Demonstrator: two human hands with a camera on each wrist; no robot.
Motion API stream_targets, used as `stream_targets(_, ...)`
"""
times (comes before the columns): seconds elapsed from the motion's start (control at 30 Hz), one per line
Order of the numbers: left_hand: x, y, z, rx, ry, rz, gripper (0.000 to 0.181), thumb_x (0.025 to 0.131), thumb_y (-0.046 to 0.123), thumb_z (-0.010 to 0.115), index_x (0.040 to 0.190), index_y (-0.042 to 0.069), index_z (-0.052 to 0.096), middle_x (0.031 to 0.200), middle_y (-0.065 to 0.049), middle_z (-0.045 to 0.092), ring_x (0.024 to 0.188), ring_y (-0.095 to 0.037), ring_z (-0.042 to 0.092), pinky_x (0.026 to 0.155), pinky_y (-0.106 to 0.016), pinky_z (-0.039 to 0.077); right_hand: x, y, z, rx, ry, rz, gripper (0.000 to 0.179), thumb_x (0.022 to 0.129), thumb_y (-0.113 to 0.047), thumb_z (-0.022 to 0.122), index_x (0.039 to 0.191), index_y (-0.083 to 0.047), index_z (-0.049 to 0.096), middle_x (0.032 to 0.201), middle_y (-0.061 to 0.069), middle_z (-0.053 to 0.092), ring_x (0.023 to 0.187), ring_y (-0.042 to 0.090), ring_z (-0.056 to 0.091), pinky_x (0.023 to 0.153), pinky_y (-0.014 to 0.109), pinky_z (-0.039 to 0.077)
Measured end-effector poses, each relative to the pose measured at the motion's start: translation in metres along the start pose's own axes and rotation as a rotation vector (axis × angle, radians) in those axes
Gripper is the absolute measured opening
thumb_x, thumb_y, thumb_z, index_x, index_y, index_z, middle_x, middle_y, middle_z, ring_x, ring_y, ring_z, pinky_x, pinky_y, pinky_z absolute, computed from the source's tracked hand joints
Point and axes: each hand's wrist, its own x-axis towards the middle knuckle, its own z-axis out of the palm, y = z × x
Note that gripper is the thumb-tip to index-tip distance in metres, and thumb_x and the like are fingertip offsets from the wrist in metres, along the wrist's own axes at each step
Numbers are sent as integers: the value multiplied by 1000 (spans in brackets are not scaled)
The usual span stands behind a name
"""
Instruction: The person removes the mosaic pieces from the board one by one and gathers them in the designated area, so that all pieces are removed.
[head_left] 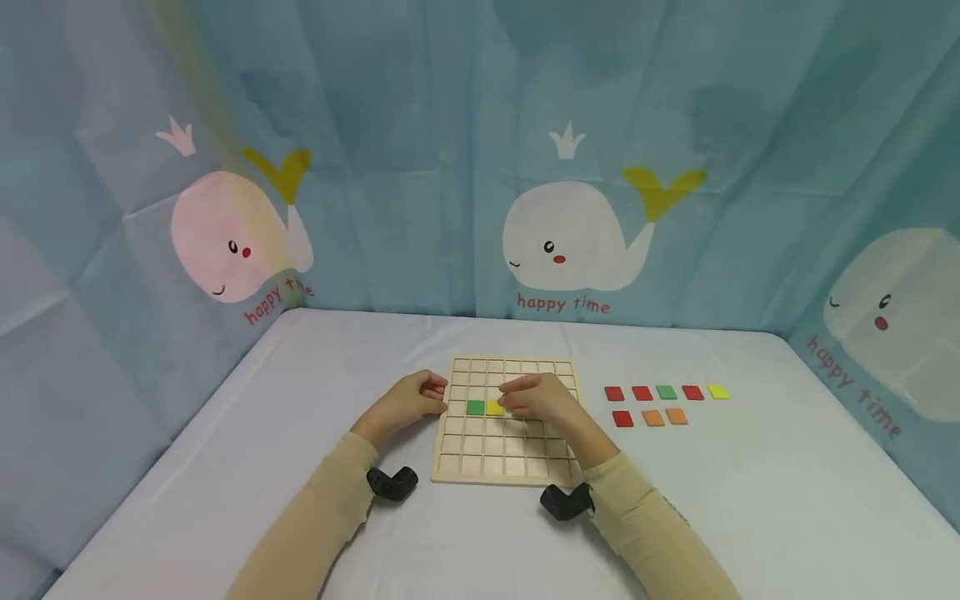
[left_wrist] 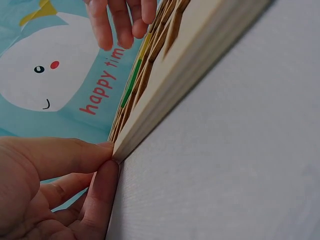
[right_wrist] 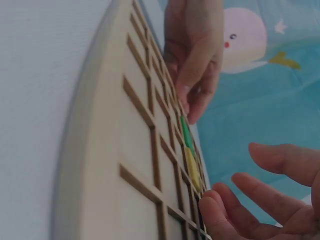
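Note:
A square wooden grid board (head_left: 495, 480) lies flat on the white table. At its left edge my left hand (head_left: 408, 398) pinches the rim between thumb (left_wrist: 75, 159) and forefinger. Within the grid, a green tile (head_left: 476, 407) and a yellow tile (head_left: 492, 407) sit in neighbouring cells of one row. Over the board hovers my right hand (head_left: 546, 397), its fingertips right beside the yellow tile. The right wrist view shows that hand's thumb and fingers (right_wrist: 280, 200) spread apart with nothing between them.
Right of the board, loose tiles lie in two rows: several red ones (head_left: 642, 392), a green one (head_left: 666, 392), a yellow one (head_left: 718, 392) and two orange ones (head_left: 653, 418). A blue curtain (head_left: 405, 233) with whale prints stands behind the table (head_left: 750, 483).

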Motion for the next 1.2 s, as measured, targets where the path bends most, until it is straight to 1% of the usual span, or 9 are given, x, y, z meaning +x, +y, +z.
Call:
stream_targets(0.1,2,1,0,7,-7,9,42,88,2,69,128,-3,56,109,-12,60,94,-17,56,75,-23,50,1,1,0,-25,3,11,34,90,-11,71,121,2,68,121,18,70,97,20,72,87,32,59)
stream_targets(0.2,4,3,-2,12,-1,14,42,89,3,69,128,-2,56,111,-12,60,95,-17,56,76,-23,49,2,-1,-1,-59,20,18,33,89,-13,73,119,0,69,115,14,72,89,16,73,85,31,59)
stream_targets(0.33,6,4,-3,9,-1,14,42,89,3,69,129,-2,55,112,-13,60,97,-18,56,77,-23,49,3,-3,-3,-110,-12,21,35,87,-14,74,120,-2,70,112,11,74,82,16,73,85,31,57)
stream_targets(0.43,6,4,-2,7,-1,13,43,89,3,69,129,-2,55,112,-13,61,97,-18,57,77,-23,50,4,-2,-4,-140,-41,23,36,87,-14,74,120,-1,70,111,11,74,82,16,73,87,32,56)
stream_targets(0.6,5,0,0,2,2,12,42,89,3,69,129,-2,56,113,-13,60,98,-17,57,77,-23,50,4,1,-4,-178,-62,27,35,86,-14,74,117,-1,70,106,8,75,79,13,72,87,31,55)
stream_targets(0.83,6,3,-1,3,6,6,42,89,1,69,128,-3,55,112,-13,61,98,-18,57,78,-23,51,8,3,-5,-172,-64,21,33,86,-15,74,115,-1,71,105,8,75,78,12,70,86,31,55)
stream_targets(1.0,7,3,-1,9,-11,8,42,89,2,69,129,-2,55,112,-13,60,97,-18,56,78,-23,50,8,6,-3,-142,-49,25,32,85,-14,74,114,-1,71,106,8,75,78,12,69,84,29,55)
stream_targets(1.1,7,2,-2,19,-19,8,43,89,4,69,129,-2,55,113,-12,60,98,-17,56,78,-23,50,8,6,-4,-132,-60,22,32,85,-12,74,115,1,71,108,10,74,79,12,70,85,30,56)
stream_targets(1.2,7,2,-4,25,-11,5,44,88,4,70,129,-2,55,113,-12,61,98,-18,57,78,-23,50,9,5,-4,-125,-68,21,31,85,-12,75,113,1,71,107,10,74,78,12,70,84,29,57)
